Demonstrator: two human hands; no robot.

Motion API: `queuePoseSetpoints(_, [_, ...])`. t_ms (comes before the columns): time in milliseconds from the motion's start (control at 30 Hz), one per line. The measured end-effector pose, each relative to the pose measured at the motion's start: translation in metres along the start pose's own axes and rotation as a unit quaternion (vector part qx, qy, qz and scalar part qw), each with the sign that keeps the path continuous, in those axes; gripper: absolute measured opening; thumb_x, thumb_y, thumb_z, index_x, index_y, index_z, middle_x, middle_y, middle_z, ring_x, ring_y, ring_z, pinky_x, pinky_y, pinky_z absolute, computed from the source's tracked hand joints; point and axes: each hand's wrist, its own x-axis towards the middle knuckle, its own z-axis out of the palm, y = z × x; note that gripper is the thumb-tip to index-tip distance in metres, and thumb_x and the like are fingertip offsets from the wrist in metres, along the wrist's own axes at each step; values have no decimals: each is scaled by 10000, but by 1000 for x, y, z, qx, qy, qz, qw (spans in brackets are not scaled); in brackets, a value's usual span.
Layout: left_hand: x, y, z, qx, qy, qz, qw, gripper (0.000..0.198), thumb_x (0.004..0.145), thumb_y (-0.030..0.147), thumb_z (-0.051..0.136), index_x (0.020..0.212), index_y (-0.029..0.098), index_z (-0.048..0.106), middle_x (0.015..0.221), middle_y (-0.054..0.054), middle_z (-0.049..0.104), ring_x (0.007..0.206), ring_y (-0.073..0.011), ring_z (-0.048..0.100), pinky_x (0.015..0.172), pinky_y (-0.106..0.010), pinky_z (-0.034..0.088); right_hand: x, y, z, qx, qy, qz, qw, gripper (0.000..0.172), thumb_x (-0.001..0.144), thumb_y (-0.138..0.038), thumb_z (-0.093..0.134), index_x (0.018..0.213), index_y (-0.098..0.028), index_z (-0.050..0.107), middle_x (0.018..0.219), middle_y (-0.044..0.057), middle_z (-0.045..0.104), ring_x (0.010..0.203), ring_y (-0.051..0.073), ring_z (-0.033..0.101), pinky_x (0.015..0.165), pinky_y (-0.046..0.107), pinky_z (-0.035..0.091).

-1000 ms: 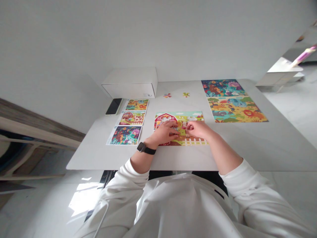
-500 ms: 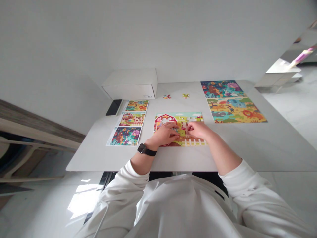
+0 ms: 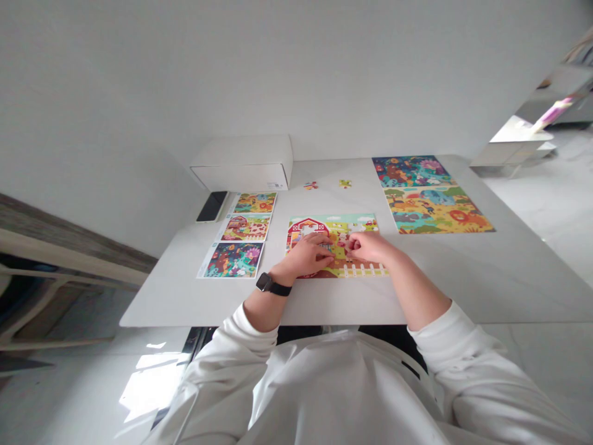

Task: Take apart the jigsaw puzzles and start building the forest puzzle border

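A farm jigsaw puzzle (image 3: 365, 270) with a red barn and a white fence lies in front of me, mostly assembled. A pale gap shows in the barn's upper part. My left hand (image 3: 309, 254), a black watch on its wrist, rests flat over the puzzle's left half, fingers spread. Over the middle right, my right hand (image 3: 369, 246) is closed in a pinch on a puzzle piece, low against the picture; its fingers hide most of that piece. Beyond the puzzle lie two loose pieces, a red and white one (image 3: 310, 185) and a yellow-green one (image 3: 345, 183).
Three small picture cards (image 3: 245, 227) form a column on the left, beside a phone (image 3: 212, 206). A white box (image 3: 241, 176) stands at the back left against the wall. Two larger pictures, a night scene (image 3: 412, 171) and a safari scene (image 3: 435, 210), lie at the right.
The whole view has shifted slightly, so the table appears a little lower. My right fingers have moved slightly over the puzzle, while my left hand stays resting in the same place.
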Motion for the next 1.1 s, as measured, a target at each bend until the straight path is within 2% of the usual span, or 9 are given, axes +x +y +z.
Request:
queuePoseSetpoints(167, [0,-5,1,-22,32,-23,999,150,943,307,732,996,277,869,1250,-82,777,1211,-285,699,1146,-505,525,-4,-5,-3,0,-3,1,1000,120,852,-299,810,867,-241,706,833,-13,783,697,152,654,590,257,364])
queuePoseSetpoints(233, [0,-8,-3,-37,67,-47,996,196,968,304,698,1089,263,847,1230,-88,781,1188,-269,709,1129,-481,537,-4,-7,-4,-7,3,2,1000,152,871,-339,806,851,-237,695,821,-10,775,688,150,642,589,260,358])
queuePoseSetpoints(333, [-3,-13,-11,-34,152,-99,983,248,1003,282,637,1190,244,794,1212,-89,780,1182,-253,706,1109,-446,543,-2,-7,-3,-23,8,6,1000,158,858,-323,820,837,-236,690,797,-13,762,672,146,626,586,261,344])
queuePoseSetpoints(467, [-7,-23,-17,-35,270,-192,943,273,991,252,610,1231,223,737,1178,-88,764,1125,-229,710,1067,-402,552,-2,-6,-3,-22,13,6,1000,135,881,-338,807,875,-243,711,832,-8,776,705,150,645,596,255,350])
queuePoseSetpoints(567, [-8,-32,-16,-83,315,-237,915,335,975,260,613,1300,216,683,1120,-68,755,1046,-196,715,1019,-364,564,-4,-6,-4,-26,11,12,1000,120,874,-315,819,894,-243,724,875,1,797,721,151,662,606,252,363])
queuePoseSetpoints(733, [-5,-41,-14,-161,352,-253,887,353,938,260,617,1284,211,665,1031,-39,734,948,-169,709,916,-316,570,-6,-9,-11,-9,21,16,1000,128,947,-360,757,892,-244,747,857,10,804,705,155,673,625,254,393])
queuePoseSetpoints(833, [-4,-45,-13,-213,388,-262,858,351,899,258,647,1243,201,680,986,-35,722,902,-168,698,854,-296,557,-5,-9,-19,1,50,12,999,113,958,-349,731,923,-248,765,862,10,806,722,166,689,635,262,408])
queuePoseSetpoints(967, [-2,-50,-12,-267,434,-267,818,357,868,269,674,1218,200,680,961,-25,701,848,-153,666,821,-279,532,0,-5,-35,0,88,5,996,110,950,-356,726,942,-263,783,904,10,818,760,176,714,666,268,442])
queuePoseSetpoints(1100, [-1,-55,-10,-306,466,-259,789,362,863,293,680,1214,205,662,934,-11,673,846,-142,650,833,-268,515,20,9,-57,-31,103,12,994,112,939,-364,742,949,-267,798,974,25,836,839,194,745,722,273,475])
